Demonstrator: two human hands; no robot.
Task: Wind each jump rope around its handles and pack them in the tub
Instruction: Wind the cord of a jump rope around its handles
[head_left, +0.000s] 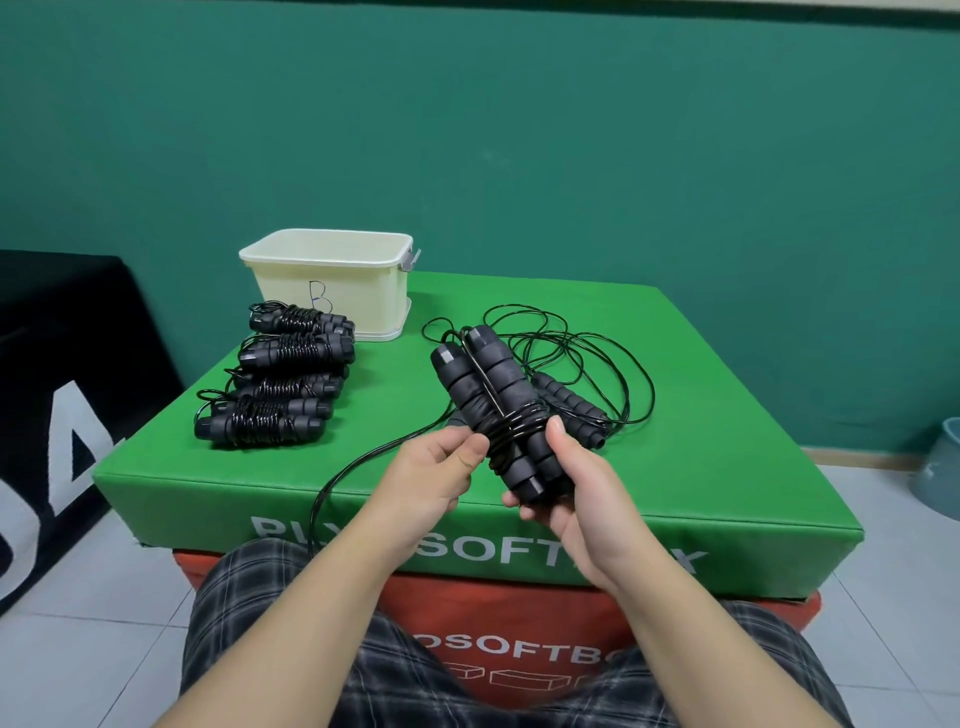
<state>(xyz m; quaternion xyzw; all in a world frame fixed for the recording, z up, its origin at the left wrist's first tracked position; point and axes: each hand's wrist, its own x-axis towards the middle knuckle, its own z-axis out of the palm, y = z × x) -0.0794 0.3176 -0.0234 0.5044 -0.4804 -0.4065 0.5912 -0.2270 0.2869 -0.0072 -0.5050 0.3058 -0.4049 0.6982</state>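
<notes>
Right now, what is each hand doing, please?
Left hand: pinches the rope being wound.
Right hand: holds the paired handles.

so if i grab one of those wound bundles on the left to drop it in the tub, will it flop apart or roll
The wound bundles probably lift as one stiff piece, since the cord coils tightly round both handles. Rolling seems unlikely: paired handles make a flattish shape. The small cord loops at their left ends may snag on the tub rim.

Single head-worn camera looks forward and down, close over the green box (727, 467)
</notes>
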